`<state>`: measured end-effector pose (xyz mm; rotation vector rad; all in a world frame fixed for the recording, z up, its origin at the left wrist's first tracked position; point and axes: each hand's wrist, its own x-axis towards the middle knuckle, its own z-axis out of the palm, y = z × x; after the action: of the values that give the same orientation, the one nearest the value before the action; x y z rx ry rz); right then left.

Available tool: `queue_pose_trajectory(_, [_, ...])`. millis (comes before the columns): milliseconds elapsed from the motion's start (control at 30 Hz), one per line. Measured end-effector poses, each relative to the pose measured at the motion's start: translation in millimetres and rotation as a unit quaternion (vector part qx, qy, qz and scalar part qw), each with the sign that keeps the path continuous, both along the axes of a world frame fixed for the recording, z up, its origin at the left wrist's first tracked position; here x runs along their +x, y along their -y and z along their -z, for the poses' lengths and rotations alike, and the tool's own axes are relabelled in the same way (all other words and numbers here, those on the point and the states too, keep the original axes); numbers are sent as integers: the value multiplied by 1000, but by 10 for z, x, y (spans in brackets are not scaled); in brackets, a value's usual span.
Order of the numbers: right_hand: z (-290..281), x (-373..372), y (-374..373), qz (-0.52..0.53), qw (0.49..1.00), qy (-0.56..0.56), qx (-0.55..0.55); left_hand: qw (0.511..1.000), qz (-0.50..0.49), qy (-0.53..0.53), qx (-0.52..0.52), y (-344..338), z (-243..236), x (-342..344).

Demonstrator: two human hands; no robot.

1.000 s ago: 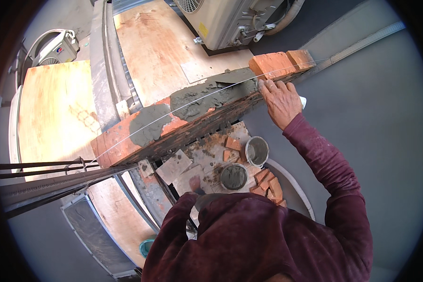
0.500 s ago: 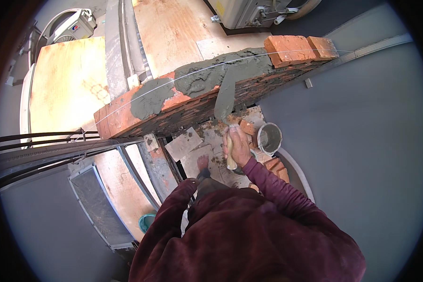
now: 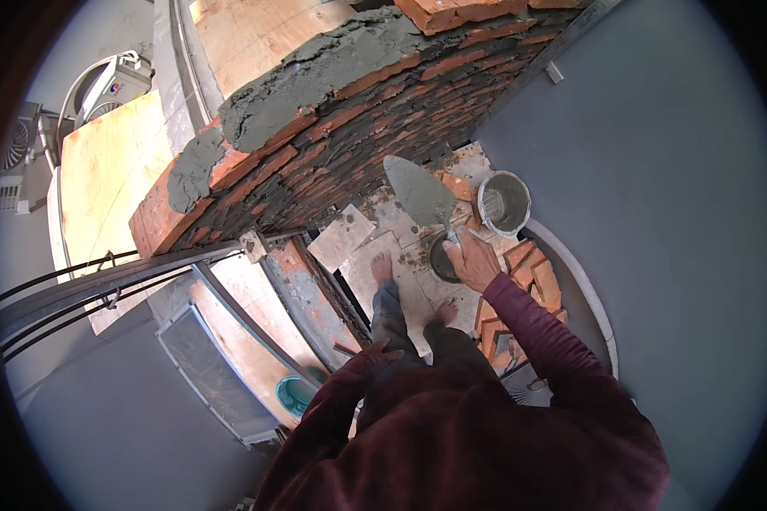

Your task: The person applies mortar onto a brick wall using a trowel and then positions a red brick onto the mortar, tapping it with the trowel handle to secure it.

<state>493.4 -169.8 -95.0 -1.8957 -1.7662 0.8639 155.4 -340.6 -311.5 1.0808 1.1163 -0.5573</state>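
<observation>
My right hand [image 3: 477, 262] is closed round the handle of a pointed trowel [image 3: 419, 194], its blade smeared with grey mortar. The blade lies in front of the brick wall [image 3: 349, 140], apart from it. Wet mortar [image 3: 315, 72] covers much of the wall's top. Right beneath my right hand is a dark round tub [image 3: 441, 257], partly hidden by it. A grey-white bucket [image 3: 504, 204], wet with mortar, stands just beyond the hand. My left hand [image 3: 385, 351] rests against my thigh, its fingers loosely apart and holding nothing.
Loose bricks [image 3: 539, 277] are heaped at my right, beside a curved pale pipe [image 3: 588, 298]. My bare feet [image 3: 383, 268] stand on broken tiles [image 3: 343, 238]. Laid bricks [image 3: 460, 12] top the wall's far end. A teal bucket [image 3: 295, 395] and metal rails [image 3: 77, 298] are at left.
My right hand has drawn the trowel down off the wall's top toward the tub, turning its blade left. My view has tilted down, showing more wall face, both feet and the brick heap.
</observation>
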Motion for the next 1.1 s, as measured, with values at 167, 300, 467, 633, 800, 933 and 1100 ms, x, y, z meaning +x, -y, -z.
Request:
queue_pose_trajectory(167, [1297,1124,816,-47,926,210,-310,990,93,-108,16,471,-335,701])
queue_pose_trajectory(300, [2543,1367,1093,-109,833,300,-452,970,93,-220,47,633,-51,1015])
queue_pose_trajectory(467, [4141,1550,1244,-85,828,371,-412,967,63,-182,166,918,594,851])
queue_pose_trajectory(633, [4653,805,1059,-109,857,350,-362,958,69,-186,207,976,670,799])
queue_pose_trajectory(800, [4393,520,1407,-90,865,260,-419,958,86,-186,202,861,577,810])
queue_pose_trajectory(933, [4540,725,1728,83,896,34,-435,956,100,-188,201,664,543,772])
queue_pose_trajectory(1100, [5671,899,1995,-59,919,103,-375,952,131,-182,210,566,555,698])
